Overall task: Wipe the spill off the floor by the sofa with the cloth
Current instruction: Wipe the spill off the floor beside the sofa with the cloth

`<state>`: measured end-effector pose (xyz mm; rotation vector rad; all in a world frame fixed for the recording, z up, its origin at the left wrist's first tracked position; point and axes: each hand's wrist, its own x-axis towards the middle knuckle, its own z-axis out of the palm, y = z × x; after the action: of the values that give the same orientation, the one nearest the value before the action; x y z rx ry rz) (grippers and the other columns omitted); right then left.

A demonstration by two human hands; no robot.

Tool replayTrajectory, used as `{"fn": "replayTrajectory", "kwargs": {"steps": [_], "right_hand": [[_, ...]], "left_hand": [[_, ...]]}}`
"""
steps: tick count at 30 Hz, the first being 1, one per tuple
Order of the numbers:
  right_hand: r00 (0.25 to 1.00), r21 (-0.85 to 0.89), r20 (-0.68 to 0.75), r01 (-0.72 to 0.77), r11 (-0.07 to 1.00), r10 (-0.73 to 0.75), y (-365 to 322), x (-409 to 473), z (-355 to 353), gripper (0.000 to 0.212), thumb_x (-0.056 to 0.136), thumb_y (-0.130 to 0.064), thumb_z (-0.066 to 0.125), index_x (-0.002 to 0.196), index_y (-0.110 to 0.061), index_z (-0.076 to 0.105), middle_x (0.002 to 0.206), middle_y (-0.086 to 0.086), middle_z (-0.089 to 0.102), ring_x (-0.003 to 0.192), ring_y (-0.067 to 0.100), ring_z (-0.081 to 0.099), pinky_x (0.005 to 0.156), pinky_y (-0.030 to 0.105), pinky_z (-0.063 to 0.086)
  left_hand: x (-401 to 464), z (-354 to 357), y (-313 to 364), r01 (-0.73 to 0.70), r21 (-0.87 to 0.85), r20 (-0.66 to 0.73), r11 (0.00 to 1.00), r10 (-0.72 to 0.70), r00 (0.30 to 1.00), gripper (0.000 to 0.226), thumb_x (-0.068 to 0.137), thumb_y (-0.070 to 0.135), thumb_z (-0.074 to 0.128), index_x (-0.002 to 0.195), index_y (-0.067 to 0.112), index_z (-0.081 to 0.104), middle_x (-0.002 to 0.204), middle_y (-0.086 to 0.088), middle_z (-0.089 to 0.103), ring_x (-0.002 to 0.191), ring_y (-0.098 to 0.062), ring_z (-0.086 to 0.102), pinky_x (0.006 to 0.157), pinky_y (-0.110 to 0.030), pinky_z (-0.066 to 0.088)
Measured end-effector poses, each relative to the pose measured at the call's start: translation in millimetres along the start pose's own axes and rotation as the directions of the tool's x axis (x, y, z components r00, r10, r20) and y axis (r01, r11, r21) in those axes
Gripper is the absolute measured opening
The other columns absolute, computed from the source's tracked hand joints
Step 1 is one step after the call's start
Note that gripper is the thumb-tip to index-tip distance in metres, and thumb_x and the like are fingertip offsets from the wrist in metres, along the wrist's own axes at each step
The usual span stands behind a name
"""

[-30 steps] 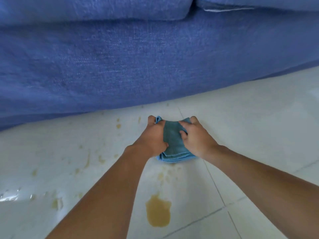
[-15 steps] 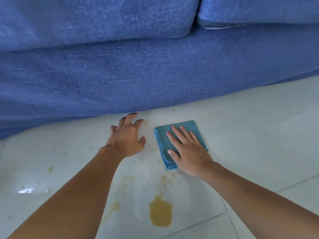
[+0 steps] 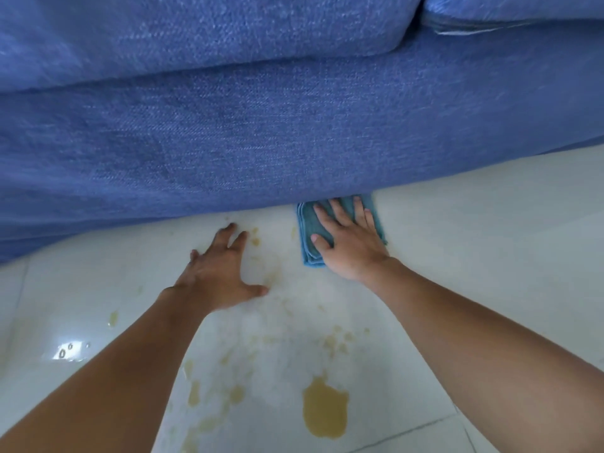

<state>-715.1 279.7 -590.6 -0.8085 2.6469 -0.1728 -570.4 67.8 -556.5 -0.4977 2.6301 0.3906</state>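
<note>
A folded teal cloth point(image 3: 307, 237) lies flat on the white tiled floor point(image 3: 474, 243), its far edge against the base of the blue sofa point(image 3: 261, 142). My right hand point(image 3: 348, 243) presses flat on the cloth with fingers spread. My left hand point(image 3: 219, 273) rests palm down on the bare floor to the left of the cloth, fingers apart, holding nothing. A yellow-brown puddle point(image 3: 325, 408) sits near the bottom centre, with several smaller drops and smears point(image 3: 194, 392) scattered around it and near my left hand.
The sofa's front fills the upper half of the view, with two seat cushions point(image 3: 196, 37) above it. A wet glint point(image 3: 67, 351) shows on the tiles at lower left. Grout lines point(image 3: 408, 431) cross the floor at lower right.
Both hands first gripped the cloth together. My left hand let go and went flat on the floor. My right hand has slid the cloth forward up to the sofa's base.
</note>
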Motion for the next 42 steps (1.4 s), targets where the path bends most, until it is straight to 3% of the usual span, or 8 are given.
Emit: {"fn": "replayTrajectory", "kwargs": {"steps": [3,6,9,13,16,19,27,42], "right_hand": [[0.998,-0.038,-0.026,0.061,0.997,-0.062,24.6,-34.0,9.6,0.073,0.089,-0.071,0.013,0.157,-0.050,-0.003,0.169,-0.020,-0.010,0.155,0.025,-0.018,0.123,0.038,-0.015],[0.995,-0.053,-0.057,-0.080,0.995,0.077,39.3,-15.4,-0.8,0.072,0.091,-0.069,0.015,0.158,-0.049,-0.001,0.170,-0.015,-0.008,0.156,0.028,-0.015,0.125,0.044,-0.008],[0.990,-0.047,-0.056,-0.132,0.990,0.130,13.6,20.2,-4.1,0.068,0.097,-0.062,0.021,0.159,-0.044,0.002,0.172,-0.007,-0.001,0.155,0.035,-0.011,0.125,0.048,-0.009],[0.997,-0.077,-0.079,0.020,0.997,-0.026,-39.2,45.5,-0.5,0.061,0.098,-0.059,0.025,0.156,-0.041,0.021,0.169,-0.003,0.020,0.154,0.032,0.009,0.125,0.048,-0.002],[0.992,-0.023,-0.034,0.123,0.992,-0.123,-87.8,60.0,-0.4,0.057,0.098,-0.057,0.032,0.150,-0.035,0.036,0.165,0.000,0.030,0.152,0.030,0.022,0.124,0.047,0.012],[0.972,0.014,-0.017,0.233,0.972,-0.232,-132.2,66.4,2.7,0.052,0.097,-0.054,0.038,0.145,-0.034,0.043,0.163,-0.001,0.035,0.149,0.030,0.029,0.121,0.043,0.022],[0.912,0.003,0.081,0.403,0.915,-0.402,-167.6,58.2,17.3,0.061,0.099,-0.058,0.031,0.157,-0.053,0.013,0.169,-0.018,0.010,0.156,0.019,0.009,0.126,0.041,0.003],[0.988,-0.007,0.092,0.126,0.992,-0.125,-41.1,-39.5,15.8,0.062,0.101,-0.057,0.022,0.157,-0.052,-0.004,0.168,-0.020,-0.017,0.153,0.019,-0.026,0.123,0.040,-0.016]], "left_hand": [[1.8,-3.3,-4.0,-0.027,-0.003,-0.009,1.000,0.027,1.000,0.117,0.068,0.077,0.065,0.157,0.026,0.009,0.164,0.011,-0.007,0.149,-0.016,0.020,0.119,-0.048,0.021],[0.9,-12.4,-16.1,-0.047,-0.094,-0.112,0.995,0.036,0.993,0.108,0.069,0.079,0.061,0.155,0.028,0.021,0.162,0.012,0.010,0.143,-0.011,0.031,0.114,-0.036,0.033],[-9.8,-19.7,-40.0,-0.002,-0.134,-0.191,0.991,-0.024,0.981,0.106,0.070,0.075,0.064,0.154,0.028,0.021,0.162,0.012,0.012,0.140,-0.013,0.036,0.110,-0.039,0.039],[-39.0,-9.9,-80.8,0.076,-0.024,-0.106,0.997,-0.079,0.991,0.110,0.069,0.078,0.063,0.156,0.030,0.015,0.163,0.016,0.000,0.143,-0.016,0.032,0.112,-0.043,0.034],[-54.4,-5.9,-104.2,0.139,-0.064,-0.104,0.988,-0.145,0.984,0.113,0.064,0.081,0.064,0.155,0.034,0.014,0.160,0.021,-0.010,0.134,-0.019,0.046,0.102,-0.042,0.044],[-55.6,-5.9,-112.4,0.127,-0.087,-0.062,0.988,-0.133,0.989,0.120,0.058,0.079,0.068,0.155,0.037,0.011,0.159,0.025,-0.009,0.140,-0.014,0.037,0.105,-0.041,0.043],[-50.2,-4.9,-116.8,0.150,-0.144,-0.036,0.978,-0.156,0.987,0.132,0.047,0.072,0.081,0.156,0.032,0.017,0.159,0.025,-0.003,0.138,-0.012,0.039,0.104,-0.033,0.041],[-62.9,-14.0,-83.8,0.039,0.142,0.146,0.989,-0.060,0.988,0.109,0.081,0.060,0.069,0.158,0.024,0.000,0.165,-0.007,-0.014,0.151,-0.026,0.014,0.116,-0.039,0.027]]}}
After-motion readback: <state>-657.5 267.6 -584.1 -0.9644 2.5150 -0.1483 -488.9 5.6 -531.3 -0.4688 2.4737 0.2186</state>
